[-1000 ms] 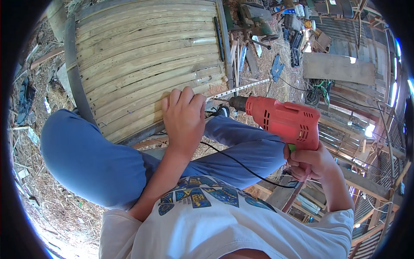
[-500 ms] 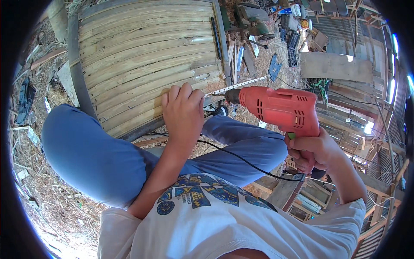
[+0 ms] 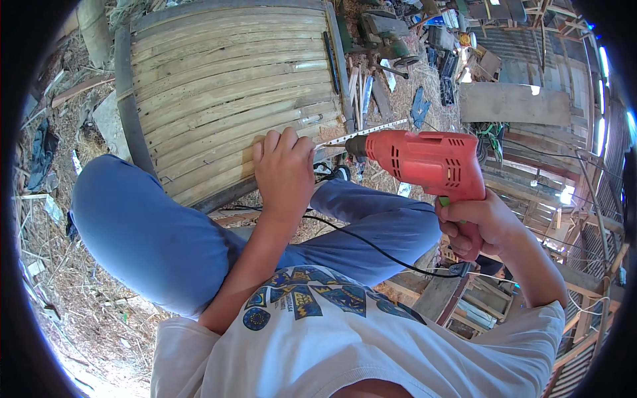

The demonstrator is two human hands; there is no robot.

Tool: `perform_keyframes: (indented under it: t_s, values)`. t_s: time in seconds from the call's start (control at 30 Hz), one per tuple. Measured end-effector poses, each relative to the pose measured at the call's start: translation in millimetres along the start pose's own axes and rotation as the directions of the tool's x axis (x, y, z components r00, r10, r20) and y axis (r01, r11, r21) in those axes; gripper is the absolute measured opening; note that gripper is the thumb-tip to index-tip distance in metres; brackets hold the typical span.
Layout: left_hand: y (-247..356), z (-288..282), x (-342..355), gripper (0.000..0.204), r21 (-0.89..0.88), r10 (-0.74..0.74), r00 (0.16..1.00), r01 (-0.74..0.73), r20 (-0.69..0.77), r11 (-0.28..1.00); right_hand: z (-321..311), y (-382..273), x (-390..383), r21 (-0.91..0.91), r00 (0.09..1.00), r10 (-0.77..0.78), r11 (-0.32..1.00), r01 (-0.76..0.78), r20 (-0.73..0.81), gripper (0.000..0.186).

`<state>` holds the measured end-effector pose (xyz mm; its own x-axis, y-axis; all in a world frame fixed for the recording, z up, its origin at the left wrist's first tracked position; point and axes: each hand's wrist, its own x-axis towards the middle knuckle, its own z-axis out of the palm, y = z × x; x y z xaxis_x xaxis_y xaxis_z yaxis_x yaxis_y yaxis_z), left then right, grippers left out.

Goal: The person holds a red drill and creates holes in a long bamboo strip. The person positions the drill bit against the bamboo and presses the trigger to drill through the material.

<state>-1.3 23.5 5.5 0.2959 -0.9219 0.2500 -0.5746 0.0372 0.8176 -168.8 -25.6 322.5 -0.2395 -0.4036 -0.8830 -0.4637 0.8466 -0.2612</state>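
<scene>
My right hand [image 3: 481, 222] grips the handle of a red power drill [image 3: 424, 159], its index finger by the green trigger. The drill lies level, its black chuck [image 3: 356, 146] pointing left. A thin bit runs from the chuck to the fingertips of my left hand [image 3: 285, 169]. That hand rests at the near right edge of a slatted wooden platform [image 3: 225, 99], fingers bent and close together. What lies under them is hidden. A white perforated strip [image 3: 381, 128] slants away behind the chuck; whether my left hand touches it I cannot tell.
A black power cord [image 3: 371, 247] loops from the drill's handle across my blue trouser legs [image 3: 149, 232]. A dark rod [image 3: 331, 63] lies along the platform's right side. Wood strips, tools and scrap litter the straw-covered ground beyond. At right is a plank structure [image 3: 517, 105].
The drill has shifted slightly left and its rear end has dipped a little. My left hand keeps its place by the bit.
</scene>
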Motion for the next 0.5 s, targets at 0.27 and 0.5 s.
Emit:
perform_keyframes:
  t_s: [0.27, 0.5]
  values:
    - [1, -2, 0, 0.013, -0.003, 0.011, 1.000, -0.011, 0.000, 1.000, -7, 0, 1, -0.033, 1.000, -0.008, 0.999, 0.009, 0.023, 0.020]
    - [1, -2, 1, 0.013, -0.008, 0.024, 1.000, -0.024, 0.003, 1.000, -12, 4, 5, -0.009, 0.998, -0.004, 1.000, 0.004, 0.057, 0.020]
